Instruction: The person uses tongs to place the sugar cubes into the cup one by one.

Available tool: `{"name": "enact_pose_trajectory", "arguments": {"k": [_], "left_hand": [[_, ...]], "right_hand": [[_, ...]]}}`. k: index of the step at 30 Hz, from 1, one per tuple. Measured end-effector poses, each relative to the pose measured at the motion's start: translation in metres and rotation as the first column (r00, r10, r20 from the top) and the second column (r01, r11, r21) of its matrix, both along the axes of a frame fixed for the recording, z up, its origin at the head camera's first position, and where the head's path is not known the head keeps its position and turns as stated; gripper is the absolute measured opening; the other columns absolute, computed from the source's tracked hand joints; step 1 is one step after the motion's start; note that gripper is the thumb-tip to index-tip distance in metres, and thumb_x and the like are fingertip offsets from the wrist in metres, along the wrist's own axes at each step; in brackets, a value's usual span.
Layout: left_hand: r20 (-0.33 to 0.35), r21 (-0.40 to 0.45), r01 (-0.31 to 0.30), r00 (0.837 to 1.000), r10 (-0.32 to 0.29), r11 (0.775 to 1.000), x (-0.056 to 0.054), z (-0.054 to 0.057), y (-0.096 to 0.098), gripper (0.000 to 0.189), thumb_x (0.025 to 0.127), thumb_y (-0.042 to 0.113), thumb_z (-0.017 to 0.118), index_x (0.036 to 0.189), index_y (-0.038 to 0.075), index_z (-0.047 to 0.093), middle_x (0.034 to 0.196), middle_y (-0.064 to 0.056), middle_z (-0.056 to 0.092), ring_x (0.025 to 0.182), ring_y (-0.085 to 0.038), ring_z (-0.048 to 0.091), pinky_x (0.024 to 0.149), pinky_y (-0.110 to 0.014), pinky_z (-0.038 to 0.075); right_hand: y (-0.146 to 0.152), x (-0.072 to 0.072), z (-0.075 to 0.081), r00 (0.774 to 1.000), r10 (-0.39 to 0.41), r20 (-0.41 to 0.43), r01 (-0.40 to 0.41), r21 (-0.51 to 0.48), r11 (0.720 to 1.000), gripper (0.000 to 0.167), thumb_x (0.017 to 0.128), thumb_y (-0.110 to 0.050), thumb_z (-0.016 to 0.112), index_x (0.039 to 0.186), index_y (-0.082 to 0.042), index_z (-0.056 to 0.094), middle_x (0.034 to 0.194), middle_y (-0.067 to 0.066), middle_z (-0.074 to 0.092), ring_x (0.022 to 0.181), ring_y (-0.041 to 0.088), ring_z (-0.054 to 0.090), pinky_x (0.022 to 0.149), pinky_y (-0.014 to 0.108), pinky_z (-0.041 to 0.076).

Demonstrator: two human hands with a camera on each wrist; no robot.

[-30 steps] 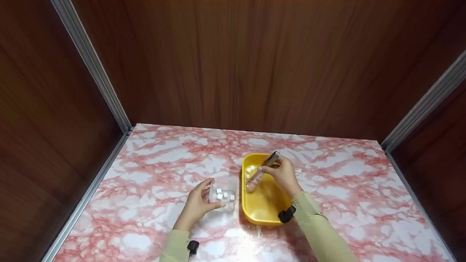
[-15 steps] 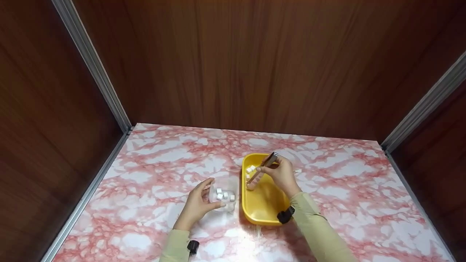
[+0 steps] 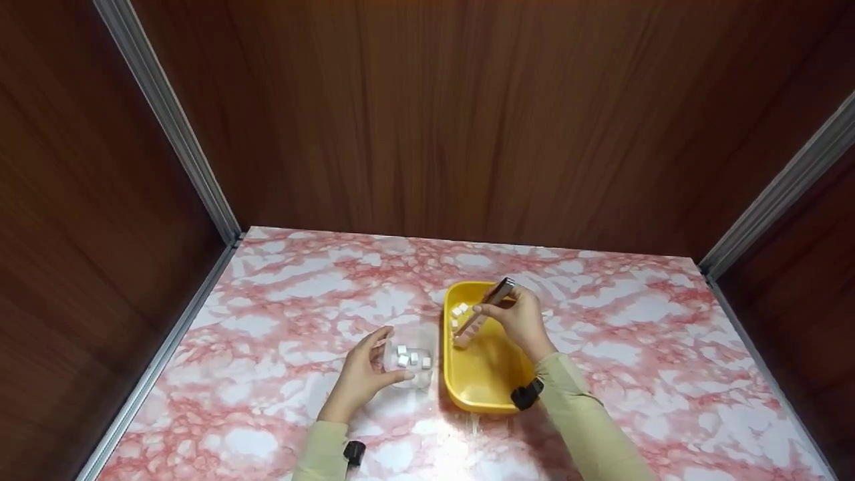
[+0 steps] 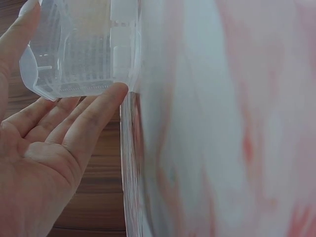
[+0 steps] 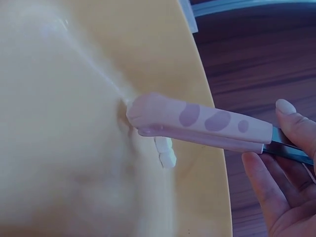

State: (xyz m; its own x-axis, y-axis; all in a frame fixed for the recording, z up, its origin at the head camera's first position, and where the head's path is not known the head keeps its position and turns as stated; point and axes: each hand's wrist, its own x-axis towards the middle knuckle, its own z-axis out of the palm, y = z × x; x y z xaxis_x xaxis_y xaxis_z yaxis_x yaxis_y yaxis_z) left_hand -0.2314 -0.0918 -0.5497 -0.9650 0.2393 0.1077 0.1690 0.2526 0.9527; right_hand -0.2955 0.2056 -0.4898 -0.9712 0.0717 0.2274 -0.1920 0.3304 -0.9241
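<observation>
My left hand [image 3: 364, 377] holds a clear plastic container [image 4: 84, 59] between thumb and fingers, on the table left of the yellow tub. Several white cubes [image 3: 404, 361] lie inside it. My right hand [image 3: 524, 324] grips metal tongs [image 3: 491, 298] with pink, paw-shaped sleeves [image 5: 197, 118]. The tongs slant down into the yellow tub [image 3: 487, 384], their tips close together near its left wall. I cannot tell whether a cube is between the tips. Several more white cubes [image 3: 457, 311] lie beside the tips in the tub's far left corner.
The tub and container stand side by side, a narrow gap between them, on a red-and-white marbled table [image 3: 300, 287]. Dark wood-grain panels [image 3: 427, 120] rise behind and at both sides, with metal strips [image 3: 177, 120] at the corners.
The tips of the tongs have drawn closer together and shifted very slightly within the tub. The left hand, the container and the cubes have not visibly moved.
</observation>
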Motion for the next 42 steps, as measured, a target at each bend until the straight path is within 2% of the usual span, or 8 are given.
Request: {"name": "enact_pose_trajectory", "arguments": {"k": [6, 11, 16, 26, 30, 33, 39, 42], "left_hand": [[0.008, 0.017, 0.004, 1.0, -0.004, 1.0, 0.0, 0.0, 0.0, 0.087, 0.072, 0.029, 0.085, 0.145, 0.015, 0.04, 0.146, -0.006, 0.041, 0.13, -0.033, 0.041, 0.098, -0.047, 0.043], [0.006, 0.02, 0.007, 1.0, -0.007, 1.0, 0.0, 0.0, 0.001, 0.088, 0.072, 0.029, 0.085, 0.146, 0.015, 0.039, 0.146, -0.006, 0.04, 0.131, -0.034, 0.04, 0.099, -0.047, 0.041], [0.005, 0.007, 0.002, 1.0, -0.002, 1.0, 0.001, 0.0, 0.001, 0.084, 0.074, 0.024, 0.084, 0.145, 0.018, 0.04, 0.147, -0.005, 0.04, 0.13, -0.036, 0.04, 0.099, -0.048, 0.042], [0.0, 0.01, 0.003, 1.0, -0.003, 1.0, 0.0, 0.001, 0.001, 0.083, 0.075, 0.021, 0.084, 0.146, 0.017, 0.04, 0.146, -0.006, 0.041, 0.13, -0.035, 0.041, 0.098, -0.048, 0.042], [-0.002, 0.012, 0.003, 1.0, -0.003, 1.0, 0.0, 0.001, 0.001, 0.082, 0.076, 0.019, 0.083, 0.146, 0.017, 0.04, 0.146, -0.008, 0.041, 0.129, -0.035, 0.041, 0.098, -0.048, 0.043], [0.001, 0.007, -0.001, 1.0, 0.001, 1.0, 0.001, 0.001, 0.0, 0.083, 0.075, 0.02, 0.083, 0.146, 0.018, 0.04, 0.146, -0.006, 0.042, 0.129, -0.035, 0.041, 0.098, -0.048, 0.043], [0.002, 0.009, -0.004, 1.0, 0.004, 1.0, 0.001, 0.001, 0.001, 0.083, 0.075, 0.02, 0.084, 0.145, 0.019, 0.04, 0.146, -0.006, 0.042, 0.129, -0.034, 0.042, 0.098, -0.048, 0.042], [0.001, 0.009, -0.005, 1.0, 0.005, 1.0, 0.0, 0.001, 0.001, 0.084, 0.074, 0.021, 0.084, 0.145, 0.017, 0.04, 0.146, -0.007, 0.041, 0.129, -0.034, 0.042, 0.098, -0.048, 0.042]], "right_hand": [[0.004, 0.001, 0.005, 1.0, -0.003, 0.0, 0.003, 0.023, 1.0, 0.024, 0.071, -0.013, 0.085, 0.086, -0.004, 0.068, 0.083, 0.007, 0.068, 0.081, 0.02, 0.065, 0.071, 0.027, 0.054], [0.006, 0.002, 0.009, 1.0, -0.006, -0.019, 0.006, 0.027, 1.0, 0.021, 0.072, -0.011, 0.085, 0.086, -0.005, 0.069, 0.083, 0.006, 0.068, 0.079, 0.02, 0.063, 0.068, 0.026, 0.054], [0.01, 0.006, 0.011, 1.0, -0.013, -0.016, 0.013, 0.012, 1.0, 0.023, 0.074, -0.012, 0.084, 0.09, -0.004, 0.07, 0.084, 0.006, 0.069, 0.081, 0.02, 0.063, 0.07, 0.026, 0.053], [0.021, 0.013, 0.013, 1.0, 0.005, -0.018, -0.007, -0.121, 0.993, 0.028, 0.074, -0.013, 0.083, 0.094, -0.001, 0.068, 0.089, 0.013, 0.067, 0.08, 0.023, 0.065, 0.071, 0.029, 0.055], [0.022, 0.017, 0.015, 1.0, 0.017, 0.004, -0.016, -0.179, 0.984, 0.031, 0.075, -0.012, 0.082, 0.097, 0.003, 0.066, 0.092, 0.015, 0.066, 0.081, 0.024, 0.065, 0.073, 0.031, 0.056], [0.022, 0.022, 0.02, 0.999, 0.028, 0.026, -0.021, -0.227, 0.974, 0.033, 0.076, -0.009, 0.081, 0.099, 0.007, 0.065, 0.093, 0.017, 0.065, 0.08, 0.025, 0.065, 0.074, 0.033, 0.056], [0.018, 0.036, 0.041, 0.998, 0.041, 0.039, -0.03, -0.249, 0.968, 0.031, 0.078, -0.004, 0.079, 0.101, 0.01, 0.063, 0.092, 0.016, 0.065, 0.083, 0.024, 0.065, 0.075, 0.033, 0.056], [0.016, 0.04, 0.046, 0.998, 0.039, 0.04, -0.027, -0.262, 0.965, 0.032, 0.078, -0.003, 0.079, 0.101, 0.012, 0.063, 0.092, 0.015, 0.064, 0.084, 0.023, 0.064, 0.076, 0.032, 0.056]]}}
